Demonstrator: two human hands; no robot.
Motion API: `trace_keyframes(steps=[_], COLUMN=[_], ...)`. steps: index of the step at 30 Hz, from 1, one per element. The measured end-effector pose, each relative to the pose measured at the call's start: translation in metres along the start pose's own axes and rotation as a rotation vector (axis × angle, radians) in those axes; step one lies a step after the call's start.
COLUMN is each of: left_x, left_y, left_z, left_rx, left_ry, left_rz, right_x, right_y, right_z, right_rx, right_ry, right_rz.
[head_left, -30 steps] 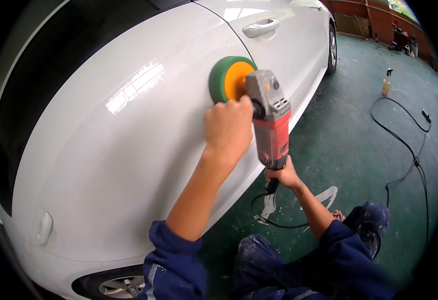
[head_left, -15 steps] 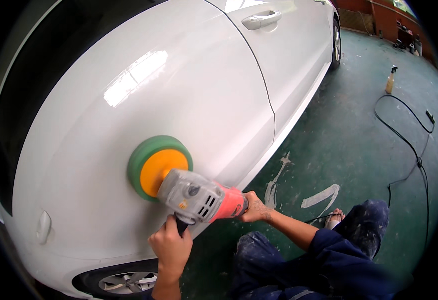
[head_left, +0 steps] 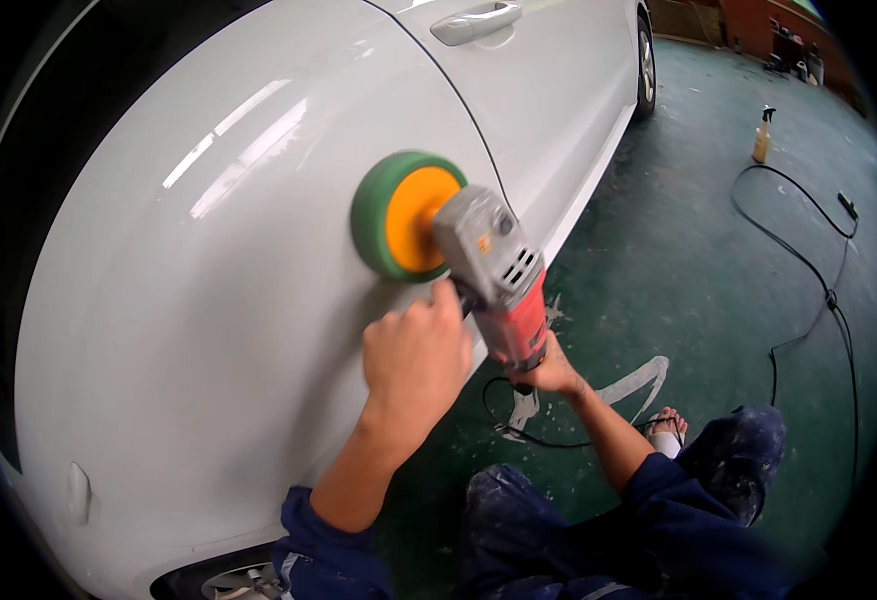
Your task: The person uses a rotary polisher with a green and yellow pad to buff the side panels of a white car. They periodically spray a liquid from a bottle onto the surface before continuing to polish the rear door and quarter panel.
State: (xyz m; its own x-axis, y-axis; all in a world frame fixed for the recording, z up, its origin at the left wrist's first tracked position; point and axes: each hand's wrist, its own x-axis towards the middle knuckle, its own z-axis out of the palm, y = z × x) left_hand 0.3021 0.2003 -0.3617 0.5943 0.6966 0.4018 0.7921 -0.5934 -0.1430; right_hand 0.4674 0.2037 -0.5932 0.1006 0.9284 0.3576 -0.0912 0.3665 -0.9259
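A red and grey car polisher (head_left: 494, 250) is held between my two hands. Its green foam pad (head_left: 371, 215), on an orange backing plate (head_left: 421, 215), lies against the white car's rear side panel (head_left: 249, 260), close to the door seam. My left hand (head_left: 424, 345) is closed around the black side handle, which it mostly covers. My right hand (head_left: 552, 368) grips the rear end of the red body. From there a black power cord (head_left: 504, 425) loops down over the floor.
A door handle (head_left: 477, 22) juts out farther up the car. The rear wheel (head_left: 244, 582) is at the lower left. On the green floor to the right stand a spray bottle (head_left: 762, 140) and a looped black cable (head_left: 809, 262). My sandalled foot (head_left: 668, 430) is beside the cord.
The polisher has moved up and right across the panel towards the door seam, and its body has swung steeper. Both hands have moved with it. The view has shifted slightly.
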Motion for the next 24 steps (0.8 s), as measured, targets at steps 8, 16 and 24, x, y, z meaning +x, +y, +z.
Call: trace_keyframes(steps=[8,16,24], left_x=[0.125,0.057,-0.122], left_y=[0.057,0.041,-0.020], left_z=[0.001,0.052,0.012], left_rx=[0.021,-0.057,-0.031], left_ry=[0.018,-0.075,-0.094], left_rz=[0.216,0.115,-0.169], right_x=[0.023,-0.027,-0.076], right_y=[-0.005,0.079,0.074], right_z=[-0.057,-0.007,0.097], right_rx=[0.352,0.497,0.146], right_ry=[0.094,0.116,-0.109], right_rz=[0.137,0.229,-0.028])
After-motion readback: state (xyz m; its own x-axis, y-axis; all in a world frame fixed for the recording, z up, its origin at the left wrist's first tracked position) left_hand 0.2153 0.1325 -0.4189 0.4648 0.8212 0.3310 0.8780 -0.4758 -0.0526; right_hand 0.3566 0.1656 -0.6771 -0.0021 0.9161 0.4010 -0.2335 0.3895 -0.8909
